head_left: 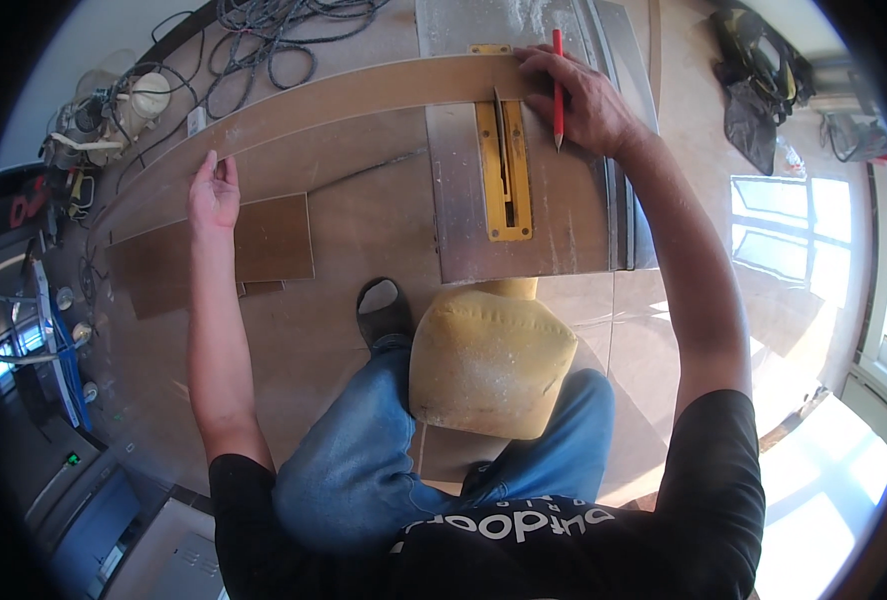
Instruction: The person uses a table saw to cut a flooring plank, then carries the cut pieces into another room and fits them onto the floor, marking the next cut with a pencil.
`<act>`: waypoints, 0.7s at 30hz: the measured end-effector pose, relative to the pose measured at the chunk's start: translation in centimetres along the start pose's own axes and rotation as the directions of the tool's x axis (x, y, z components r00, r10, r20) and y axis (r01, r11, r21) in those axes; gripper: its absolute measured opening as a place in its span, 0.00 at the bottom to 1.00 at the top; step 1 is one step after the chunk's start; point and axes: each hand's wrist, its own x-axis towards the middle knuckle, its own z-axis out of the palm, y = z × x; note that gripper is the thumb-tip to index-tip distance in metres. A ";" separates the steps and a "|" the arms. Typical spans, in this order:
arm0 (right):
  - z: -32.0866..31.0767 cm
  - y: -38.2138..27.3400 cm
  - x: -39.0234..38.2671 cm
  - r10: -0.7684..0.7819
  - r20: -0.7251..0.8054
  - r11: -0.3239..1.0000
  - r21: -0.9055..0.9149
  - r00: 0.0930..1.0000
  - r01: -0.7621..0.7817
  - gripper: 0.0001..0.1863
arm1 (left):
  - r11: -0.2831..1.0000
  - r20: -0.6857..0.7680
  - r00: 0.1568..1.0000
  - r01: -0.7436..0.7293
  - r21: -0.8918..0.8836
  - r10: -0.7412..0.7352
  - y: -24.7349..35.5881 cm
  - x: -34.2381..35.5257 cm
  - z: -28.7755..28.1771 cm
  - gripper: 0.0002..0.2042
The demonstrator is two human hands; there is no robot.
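Observation:
A long, narrow tan board point(364, 85) lies across the metal saw table point(444, 200), over the yellow blade insert point(504, 225) with its upright blade. My left hand point(214, 198) grips the board's near edge toward its left part, fingers bent up against it. My right hand point(589, 105) is at the board's right end, closed around a red pencil point(559, 125) that points down, its fingers resting on the board beside the blade.
A tan offcut point(274, 235) lies at left on the floor point(344, 220). Coiled cables point(264, 40) and tools point(114, 110) are at upper left, a black bag point(754, 70) at upper right. A yellow padded seat point(489, 360) is between my knees.

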 end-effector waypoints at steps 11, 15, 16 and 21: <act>0.0 1.3 1.5 0.022 0.017 1.000 -0.018 1.000 -0.022 0.19 | 0.999 0.068 0.997 0.026 -0.040 -0.023 0.3 2.5 1.2 0.09; 0.2 1.3 1.3 -0.001 -0.007 1.000 -0.016 1.000 0.001 0.19 | 0.999 0.041 0.999 0.025 -0.034 -0.024 -0.4 2.3 1.4 0.09; 0.2 1.4 1.2 -0.003 -0.005 1.000 -0.024 1.000 0.003 0.19 | 0.999 0.029 0.999 0.022 -0.035 -0.021 -0.5 2.1 1.5 0.09; 0.3 1.1 1.0 -0.035 -0.030 0.998 -0.055 0.999 0.033 0.19 | 1.000 -0.006 1.000 0.007 -0.019 -0.007 -0.5 1.8 1.3 0.10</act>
